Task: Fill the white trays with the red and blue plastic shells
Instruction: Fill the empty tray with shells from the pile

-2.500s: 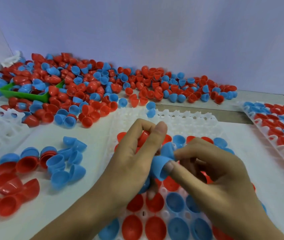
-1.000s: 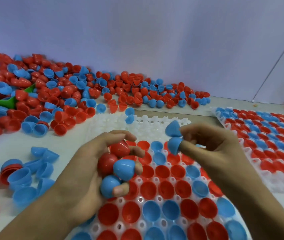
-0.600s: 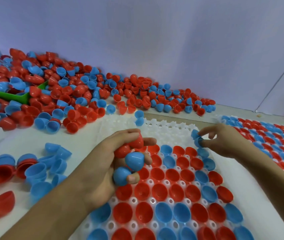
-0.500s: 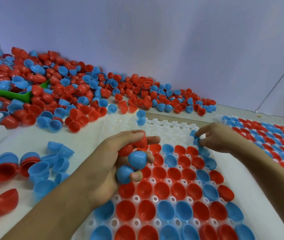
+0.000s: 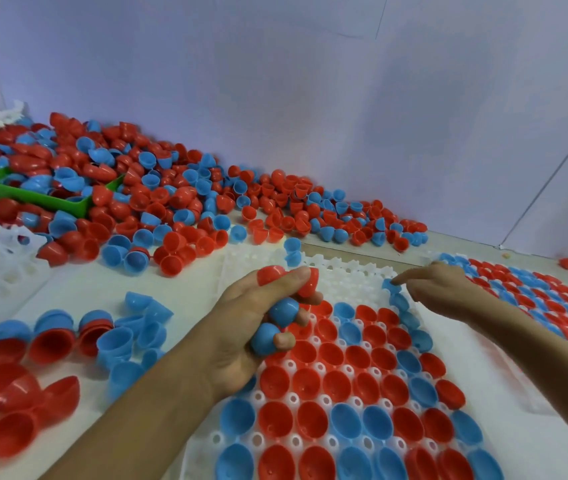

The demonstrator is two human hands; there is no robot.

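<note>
L hand (image 5: 258, 327) at frame centre: grip clenched on a bunch of shells (image 5: 277, 315), two red up top, two blue below, hovering over the tray (image 5: 341, 271). R hand (image 5: 438, 289) right of centre, fingers reaching out, fingertip (image 5: 395, 281) on a blue shell (image 5: 390, 286) at the tray's far right edge. Can't tell for sure if it pinches or only presses; looks like a straight-finger push, grip released.

Change: 1 s ago R hand pinched two blue shells in the air; now both are gone from the fingers, and the blue column down the right edge looks longer.

Meaning: near and mid rows full, only the top rows bare. Pile (image 5: 178, 202) upper left has plenty left; second tray (image 5: 535, 299) at right looks full.
</note>
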